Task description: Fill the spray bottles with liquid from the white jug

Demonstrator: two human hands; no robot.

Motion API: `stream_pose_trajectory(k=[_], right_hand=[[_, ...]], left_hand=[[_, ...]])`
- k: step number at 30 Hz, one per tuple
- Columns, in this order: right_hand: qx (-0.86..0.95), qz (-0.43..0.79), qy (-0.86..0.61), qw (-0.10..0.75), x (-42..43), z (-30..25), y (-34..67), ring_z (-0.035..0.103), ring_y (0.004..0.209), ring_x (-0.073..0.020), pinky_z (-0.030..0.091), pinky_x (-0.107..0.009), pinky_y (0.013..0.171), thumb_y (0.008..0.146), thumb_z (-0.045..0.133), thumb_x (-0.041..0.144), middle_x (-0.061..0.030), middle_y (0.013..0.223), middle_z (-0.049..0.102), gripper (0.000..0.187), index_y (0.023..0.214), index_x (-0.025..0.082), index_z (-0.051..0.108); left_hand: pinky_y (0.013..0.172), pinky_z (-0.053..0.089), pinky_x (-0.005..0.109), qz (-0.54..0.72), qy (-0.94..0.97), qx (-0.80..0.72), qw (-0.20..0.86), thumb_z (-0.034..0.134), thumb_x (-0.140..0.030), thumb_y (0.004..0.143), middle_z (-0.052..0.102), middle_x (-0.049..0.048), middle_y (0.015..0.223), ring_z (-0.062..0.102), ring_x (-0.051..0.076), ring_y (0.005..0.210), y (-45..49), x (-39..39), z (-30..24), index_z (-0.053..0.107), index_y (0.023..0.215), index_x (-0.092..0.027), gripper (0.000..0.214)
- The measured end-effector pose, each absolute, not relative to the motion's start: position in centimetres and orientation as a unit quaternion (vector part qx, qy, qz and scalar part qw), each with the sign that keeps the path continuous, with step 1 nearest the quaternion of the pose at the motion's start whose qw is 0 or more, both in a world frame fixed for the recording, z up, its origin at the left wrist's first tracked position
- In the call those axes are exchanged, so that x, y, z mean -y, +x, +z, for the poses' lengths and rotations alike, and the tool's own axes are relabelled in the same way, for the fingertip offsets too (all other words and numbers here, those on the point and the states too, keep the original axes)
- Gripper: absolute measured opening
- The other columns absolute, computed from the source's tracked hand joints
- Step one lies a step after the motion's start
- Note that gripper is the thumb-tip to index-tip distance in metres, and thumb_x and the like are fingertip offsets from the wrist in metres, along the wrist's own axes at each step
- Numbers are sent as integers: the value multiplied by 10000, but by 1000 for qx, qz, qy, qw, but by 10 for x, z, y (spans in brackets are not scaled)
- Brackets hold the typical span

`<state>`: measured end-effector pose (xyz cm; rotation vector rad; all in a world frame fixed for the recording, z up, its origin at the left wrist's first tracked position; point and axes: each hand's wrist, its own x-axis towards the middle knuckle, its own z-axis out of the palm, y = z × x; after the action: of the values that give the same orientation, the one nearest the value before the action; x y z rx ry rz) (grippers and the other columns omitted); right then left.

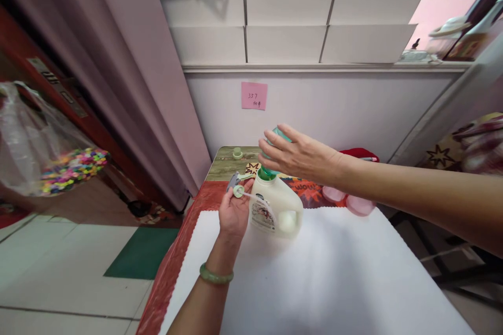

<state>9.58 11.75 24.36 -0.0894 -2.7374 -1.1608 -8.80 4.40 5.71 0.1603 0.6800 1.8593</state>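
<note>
Spray head already off, gripped in left hand at ten o'clock from jug; right hand clasps bottle at twelve, amount left inside I can't tell.

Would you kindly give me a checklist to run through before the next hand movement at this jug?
1. Jug upright on the white mat: ok.
2. Right hand around the green container above the jug: ok.
3. Left hand holding the dispenser head: ok.
4. Tube clear of the jug: cannot tell; they overlap in this view.
5. Small green cap set apart, behind the left hand: ok.
6. Jug's fill level: cannot tell.
</note>
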Motion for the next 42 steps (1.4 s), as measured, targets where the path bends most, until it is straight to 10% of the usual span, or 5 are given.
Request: stream_pose_trajectory(k=[42], right_hand=[[925,-374,-49,45,-121,251,90,522,1338,-333,423,-714,1031,792,506,62,-12,1331,648,630,1341,357,597]], left_hand=[[1058,514,457,784,80,-306,534,415,-303,988,783,183,1050,695,289,1191,-86,-45,56,693,873,-146,339]])
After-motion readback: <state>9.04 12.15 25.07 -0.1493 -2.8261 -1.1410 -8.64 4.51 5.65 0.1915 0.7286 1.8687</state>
